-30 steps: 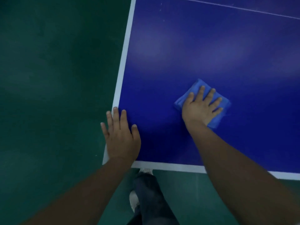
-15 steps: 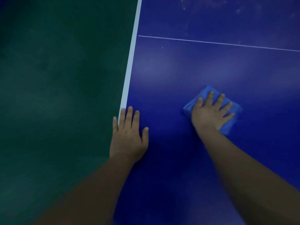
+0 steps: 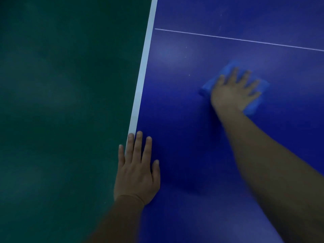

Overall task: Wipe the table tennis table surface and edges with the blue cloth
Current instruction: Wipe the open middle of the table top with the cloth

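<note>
The dark blue table tennis table (image 3: 184, 111) fills the right half of the view, its white left edge line (image 3: 142, 72) running up and slightly right. A folded blue cloth (image 3: 208, 85) lies on the surface right of centre. My right hand (image 3: 233, 92) presses flat on it with fingers spread, hiding most of the cloth; both are motion-blurred. My left hand (image 3: 137, 170) rests flat near the left edge, its outer fingers over the white line.
Dark green floor (image 3: 61, 111) lies left of the table. A thin white centre line (image 3: 245, 40) crosses the table beyond the cloth.
My right hand slid the cloth farther up the table, away from me. The view moved forward, so the near table edge and my shoe dropped out of sight. My left hand stayed at the edge.
</note>
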Demonstrator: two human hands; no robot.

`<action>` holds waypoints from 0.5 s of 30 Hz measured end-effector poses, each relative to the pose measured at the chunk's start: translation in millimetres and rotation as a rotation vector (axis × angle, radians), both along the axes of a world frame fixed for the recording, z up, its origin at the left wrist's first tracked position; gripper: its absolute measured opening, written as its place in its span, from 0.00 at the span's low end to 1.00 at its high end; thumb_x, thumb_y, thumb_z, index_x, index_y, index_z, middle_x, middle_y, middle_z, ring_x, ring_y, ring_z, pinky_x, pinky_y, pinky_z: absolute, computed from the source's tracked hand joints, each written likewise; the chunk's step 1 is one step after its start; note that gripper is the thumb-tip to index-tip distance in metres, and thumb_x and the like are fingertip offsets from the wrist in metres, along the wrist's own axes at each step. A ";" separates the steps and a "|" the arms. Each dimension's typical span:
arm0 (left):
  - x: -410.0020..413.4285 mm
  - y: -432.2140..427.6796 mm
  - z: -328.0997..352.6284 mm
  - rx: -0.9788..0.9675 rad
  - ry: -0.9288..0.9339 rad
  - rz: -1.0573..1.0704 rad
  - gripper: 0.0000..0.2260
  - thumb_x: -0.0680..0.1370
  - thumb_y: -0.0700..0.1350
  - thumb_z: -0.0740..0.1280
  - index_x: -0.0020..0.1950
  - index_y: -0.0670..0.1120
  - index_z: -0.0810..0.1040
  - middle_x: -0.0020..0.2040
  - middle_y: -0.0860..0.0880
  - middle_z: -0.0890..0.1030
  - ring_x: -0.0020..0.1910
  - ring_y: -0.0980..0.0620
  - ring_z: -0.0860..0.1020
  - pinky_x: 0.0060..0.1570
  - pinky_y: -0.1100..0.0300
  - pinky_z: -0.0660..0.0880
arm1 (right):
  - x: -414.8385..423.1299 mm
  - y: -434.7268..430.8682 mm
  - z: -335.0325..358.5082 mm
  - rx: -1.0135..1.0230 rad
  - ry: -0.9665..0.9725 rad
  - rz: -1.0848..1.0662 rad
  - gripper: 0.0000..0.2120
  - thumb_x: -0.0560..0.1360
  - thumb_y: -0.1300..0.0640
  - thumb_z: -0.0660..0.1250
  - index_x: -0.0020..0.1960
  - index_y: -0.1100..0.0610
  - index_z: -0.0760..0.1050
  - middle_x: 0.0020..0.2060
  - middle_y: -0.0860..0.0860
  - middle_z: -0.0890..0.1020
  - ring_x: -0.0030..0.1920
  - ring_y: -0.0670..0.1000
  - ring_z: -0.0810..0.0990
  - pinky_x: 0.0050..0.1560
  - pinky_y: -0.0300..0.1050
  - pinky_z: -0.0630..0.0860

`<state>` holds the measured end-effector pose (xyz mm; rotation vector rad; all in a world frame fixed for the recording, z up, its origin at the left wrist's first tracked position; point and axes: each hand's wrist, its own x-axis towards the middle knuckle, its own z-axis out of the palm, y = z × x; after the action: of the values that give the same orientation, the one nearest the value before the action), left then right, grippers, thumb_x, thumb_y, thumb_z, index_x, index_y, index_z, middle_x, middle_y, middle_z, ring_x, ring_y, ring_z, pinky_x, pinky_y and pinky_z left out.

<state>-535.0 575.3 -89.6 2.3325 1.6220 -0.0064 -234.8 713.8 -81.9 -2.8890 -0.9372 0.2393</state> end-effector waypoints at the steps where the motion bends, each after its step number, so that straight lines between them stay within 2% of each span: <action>1: 0.4 0.4 0.1 0.000 0.013 -0.001 0.29 0.82 0.56 0.49 0.81 0.47 0.53 0.83 0.45 0.50 0.82 0.45 0.45 0.78 0.42 0.45 | -30.2 14.5 -1.0 0.010 0.009 0.143 0.30 0.82 0.38 0.44 0.82 0.47 0.50 0.82 0.54 0.49 0.80 0.65 0.45 0.76 0.70 0.43; 4: 1.3 1.2 1.3 0.005 0.031 0.001 0.29 0.82 0.56 0.49 0.81 0.46 0.54 0.82 0.45 0.51 0.82 0.44 0.47 0.77 0.42 0.47 | -130.1 15.4 -8.9 -0.013 0.006 0.849 0.31 0.81 0.38 0.40 0.82 0.45 0.51 0.82 0.52 0.51 0.80 0.63 0.46 0.76 0.67 0.39; 5: 1.3 1.2 1.6 0.007 0.029 0.003 0.28 0.82 0.56 0.49 0.81 0.45 0.54 0.82 0.44 0.52 0.82 0.44 0.47 0.77 0.42 0.47 | -140.6 6.2 -10.0 -0.039 0.010 1.021 0.31 0.80 0.37 0.38 0.81 0.44 0.51 0.82 0.51 0.51 0.81 0.62 0.45 0.76 0.65 0.39; 6: 1.2 1.2 1.5 0.005 0.029 0.001 0.28 0.82 0.56 0.49 0.81 0.45 0.55 0.82 0.44 0.52 0.82 0.44 0.48 0.77 0.42 0.47 | -130.1 2.3 -8.7 -0.041 0.013 1.096 0.31 0.80 0.37 0.37 0.81 0.43 0.51 0.82 0.50 0.51 0.81 0.61 0.46 0.77 0.63 0.39; 7: 1.0 1.3 1.3 0.003 0.029 0.000 0.29 0.82 0.56 0.50 0.81 0.45 0.55 0.82 0.44 0.53 0.82 0.44 0.47 0.77 0.42 0.47 | -106.0 1.8 -8.6 -0.025 -0.013 1.062 0.30 0.81 0.37 0.40 0.81 0.44 0.53 0.82 0.50 0.52 0.81 0.61 0.48 0.77 0.63 0.42; 8: 0.7 1.2 1.2 0.001 0.029 -0.001 0.29 0.82 0.56 0.50 0.81 0.45 0.56 0.82 0.44 0.53 0.82 0.44 0.47 0.77 0.42 0.47 | -75.1 1.6 -9.9 -0.010 -0.068 0.925 0.29 0.82 0.38 0.43 0.81 0.44 0.54 0.81 0.51 0.54 0.80 0.62 0.50 0.77 0.63 0.45; 10: 0.8 1.0 0.6 0.000 0.021 -0.005 0.29 0.82 0.56 0.51 0.81 0.45 0.56 0.82 0.43 0.53 0.82 0.43 0.48 0.77 0.42 0.47 | -6.5 4.4 -5.7 0.000 -0.132 0.519 0.28 0.83 0.40 0.47 0.81 0.46 0.55 0.81 0.53 0.55 0.80 0.64 0.52 0.77 0.65 0.48; 12: 1.5 1.5 0.3 -0.007 0.018 -0.006 0.29 0.82 0.55 0.51 0.81 0.45 0.56 0.82 0.43 0.54 0.82 0.43 0.48 0.76 0.41 0.48 | 32.2 15.7 1.4 0.001 -0.049 0.149 0.29 0.83 0.39 0.45 0.82 0.46 0.52 0.82 0.52 0.52 0.80 0.64 0.48 0.76 0.68 0.46; 13: 1.4 1.9 1.5 -0.019 0.024 -0.010 0.29 0.82 0.55 0.51 0.81 0.45 0.56 0.82 0.43 0.53 0.82 0.43 0.48 0.76 0.41 0.48 | 28.5 26.9 3.3 0.001 -0.010 0.040 0.29 0.83 0.39 0.44 0.82 0.46 0.51 0.82 0.52 0.50 0.80 0.63 0.46 0.76 0.69 0.44; 14: 1.6 2.5 3.5 -0.028 0.034 -0.014 0.29 0.82 0.56 0.50 0.81 0.45 0.55 0.82 0.43 0.53 0.82 0.43 0.47 0.76 0.41 0.48 | 11.0 40.6 3.3 0.005 0.000 0.032 0.30 0.82 0.38 0.44 0.82 0.46 0.49 0.82 0.52 0.49 0.80 0.64 0.45 0.76 0.70 0.43; 15: 2.0 3.2 5.6 -0.030 0.045 -0.021 0.29 0.82 0.56 0.50 0.81 0.44 0.55 0.82 0.43 0.52 0.82 0.43 0.47 0.77 0.42 0.47 | -15.6 52.8 3.8 -0.002 0.007 0.136 0.30 0.82 0.38 0.44 0.82 0.46 0.49 0.82 0.52 0.48 0.80 0.64 0.45 0.76 0.70 0.43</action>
<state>-533.0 578.6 -84.0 2.3429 1.6076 -0.0881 -250.4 766.6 -78.2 -2.8276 -1.1346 0.2600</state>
